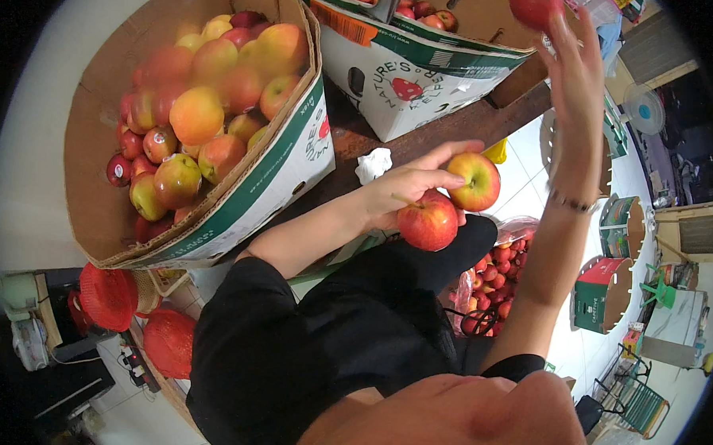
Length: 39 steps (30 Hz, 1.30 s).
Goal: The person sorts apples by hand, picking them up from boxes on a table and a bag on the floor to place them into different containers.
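My left hand (414, 189) holds two apples: a yellow-red apple (474, 182) under its thumb and a redder apple (428, 219) beside it. Up at the top right, my right hand (569, 68), with a bracelet on the wrist, has a red apple (534, 9) at its fingertips, partly cut off by the frame's edge; one finger is extended away from it. To the left stands a large cardboard box (288, 154) filled with red and yellow apples (197, 115), some bearing stickers. Part of that heap looks blurred. A second cardboard box (393, 75) with red apples stands behind it.
Crumpled white paper (373, 165) lies on the dark tabletop (351, 136) by my left forearm. A plastic-lined container of red apples (500, 276) sits low beside my legs. Open cartons (604, 293) stand on the floor at right. Red mesh bags (169, 342) are at lower left.
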### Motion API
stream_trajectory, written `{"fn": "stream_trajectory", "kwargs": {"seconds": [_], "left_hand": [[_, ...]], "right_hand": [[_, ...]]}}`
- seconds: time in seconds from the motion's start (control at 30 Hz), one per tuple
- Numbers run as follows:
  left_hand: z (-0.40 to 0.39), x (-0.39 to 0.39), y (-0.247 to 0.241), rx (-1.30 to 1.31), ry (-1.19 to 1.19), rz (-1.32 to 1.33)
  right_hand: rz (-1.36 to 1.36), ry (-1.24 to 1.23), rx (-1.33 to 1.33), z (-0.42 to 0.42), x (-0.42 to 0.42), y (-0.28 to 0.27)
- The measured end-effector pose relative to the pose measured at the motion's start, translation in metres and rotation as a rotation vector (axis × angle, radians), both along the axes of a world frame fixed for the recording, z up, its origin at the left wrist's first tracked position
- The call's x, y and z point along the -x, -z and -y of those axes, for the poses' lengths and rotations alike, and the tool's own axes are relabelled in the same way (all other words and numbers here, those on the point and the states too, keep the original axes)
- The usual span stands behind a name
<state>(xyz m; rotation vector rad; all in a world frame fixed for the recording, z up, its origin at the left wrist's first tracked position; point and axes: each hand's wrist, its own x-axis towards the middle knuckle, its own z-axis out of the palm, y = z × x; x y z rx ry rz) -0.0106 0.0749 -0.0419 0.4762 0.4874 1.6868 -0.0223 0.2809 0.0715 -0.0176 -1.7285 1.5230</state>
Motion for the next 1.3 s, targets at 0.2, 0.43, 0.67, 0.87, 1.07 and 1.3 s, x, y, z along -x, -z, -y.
{"fn": "stream_trajectory", "kwargs": {"seconds": [0.2, 0.43, 0.67, 0.87, 1.07, 1.3], "left_hand": [[0.003, 0.006, 0.000, 0.042, -0.501, -0.560], [0.005, 0.001, -0.012, 0.033, -1.061, -1.487], [0.005, 0.002, -0.009, 0.126, -0.750, -1.223], [0.005, -0.005, -0.014, -0.003, -0.915, -1.407], [0.005, -0.017, -0.009, -0.027, -0.994, -1.479], [-0.007, 0.008, 0.015, 0.041, -0.545, -0.540]], "right_hand": [[0.476, -0.068, -0.378, -0.008, -0.032, -0.009], [0.366, -0.243, -0.003, 0.061, -0.094, 0.102], [0.179, -0.658, 0.730, 0.055, -0.109, 0.120], [0.200, -0.457, 0.549, 0.054, -0.112, 0.123], [0.156, -0.413, 0.468, 0.053, -0.117, 0.129], [0.016, -0.338, 0.519, 0.057, -0.115, 0.123]]}}
